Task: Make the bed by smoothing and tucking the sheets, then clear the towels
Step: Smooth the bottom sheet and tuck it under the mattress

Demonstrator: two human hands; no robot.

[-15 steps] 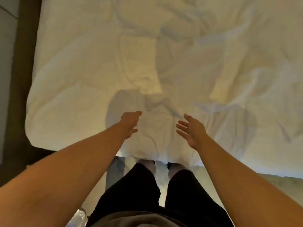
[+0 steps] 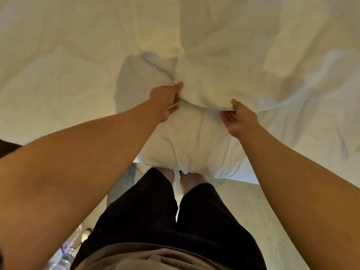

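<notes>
A wrinkled white sheet (image 2: 204, 61) covers the bed and fills the upper view. Its near edge hangs over the bed's end in front of my legs. My left hand (image 2: 165, 100) pinches a raised fold of the sheet at the centre, thumb on top. My right hand (image 2: 238, 118) grips the same fold a little to the right, fingers curled under the cloth. Below the hands the sheet bulges down over the mattress end (image 2: 187, 145). No towels are in view.
I stand at the foot of the bed in black shorts (image 2: 165, 217), on a pale floor (image 2: 253, 211). A clear plastic bottle (image 2: 66, 252) lies on the floor at the lower left. A dark strip (image 2: 7, 148) shows at the left edge.
Both hands were open above the sheet; now they have reached forward and closed on a fold of it. The view has moved closer to the bed.
</notes>
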